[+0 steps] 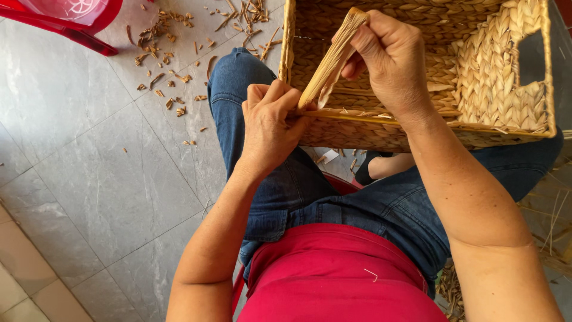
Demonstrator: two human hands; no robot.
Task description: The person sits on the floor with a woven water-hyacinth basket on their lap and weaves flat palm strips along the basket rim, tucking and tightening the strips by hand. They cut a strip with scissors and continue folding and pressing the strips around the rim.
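Woven basket (pixel 506 89) resting on the lap, tipped so the open inside faced the camera, near rim across the thighs. Flat dried reed strip (pixel 333 59) standing up from the near rim, slanting toward the far right. Right hand (pixel 393 62) closed round the upper end of the strip, thumb and fingers pinching it flat, wrist bent down over the basket's mouth, forearm running back to the near right. Left hand (pixel 271 122) curled tight at the base of the strip, fingertips pressing it against the rim, knuckles up, forearm coming in from the near left.

Strip judged light, thin and papery: pliant along its length, likely to split or crease if bent sharply, dry enough not to slip. Best held flat between the pads, close to the working point, with the far end kept taut. Basket judged light but fairly stiff, its braided walls rough to the touch.

Elsewhere: grey tiled floor (pixel 107 167) on the left, strewn with reed trimmings (pixel 167 36) at the far side; red plastic chair (pixel 71 18) at the far left corner; more loose reed at the near right.
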